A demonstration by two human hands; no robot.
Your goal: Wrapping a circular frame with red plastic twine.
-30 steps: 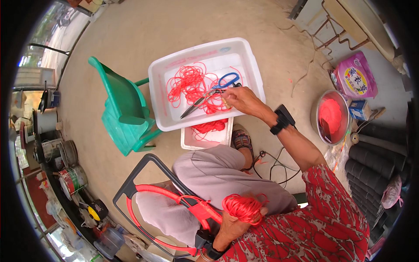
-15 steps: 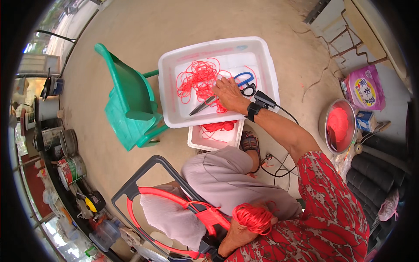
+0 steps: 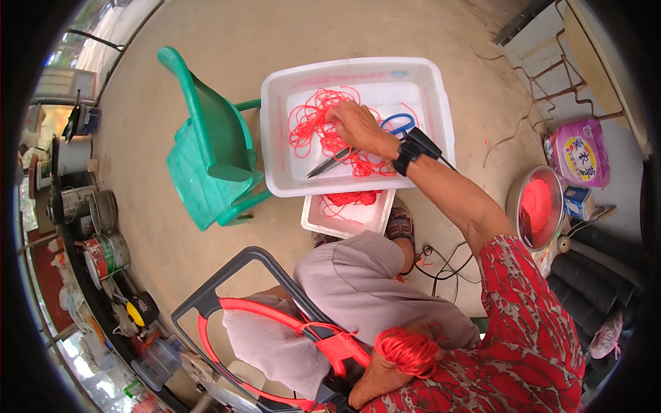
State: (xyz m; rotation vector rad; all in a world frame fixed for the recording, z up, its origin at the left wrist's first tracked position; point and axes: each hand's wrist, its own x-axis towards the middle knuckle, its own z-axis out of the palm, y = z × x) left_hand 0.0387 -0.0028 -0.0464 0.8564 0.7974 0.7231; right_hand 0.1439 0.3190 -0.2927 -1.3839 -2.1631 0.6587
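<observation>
My left hand [image 3: 379, 380], low in the picture near my lap, grips a wound bundle of red cord [image 3: 406, 352]. Reaching into a white plastic tub [image 3: 275, 175], my right hand [image 3: 361, 128] has its fingers bent and closed at a loose tangle of red cord [image 3: 311, 117]; the fingertips are partly hidden. Scissors with blue and black handles [image 3: 330, 164] lie in the tub beneath this hand, their blades pointing left. Across my left leg rests a dark grey frame [image 3: 213, 289] with red edging and red cord wound around one side.
A smaller white box [image 3: 313, 219] with more red cord stands below the tub. Left of it is a green plastic chair [image 3: 213, 158]. At right are a metal basin [image 3: 513, 206] with something red inside, a purple package [image 3: 580, 153] and black rolls [image 3: 582, 282]. Black cables [image 3: 441, 265] lie near my foot.
My right hand has moved up and slightly left over the tangle, and its fingers have bent inward. The left hand still holds the bundle. The whole view has shifted slightly.
</observation>
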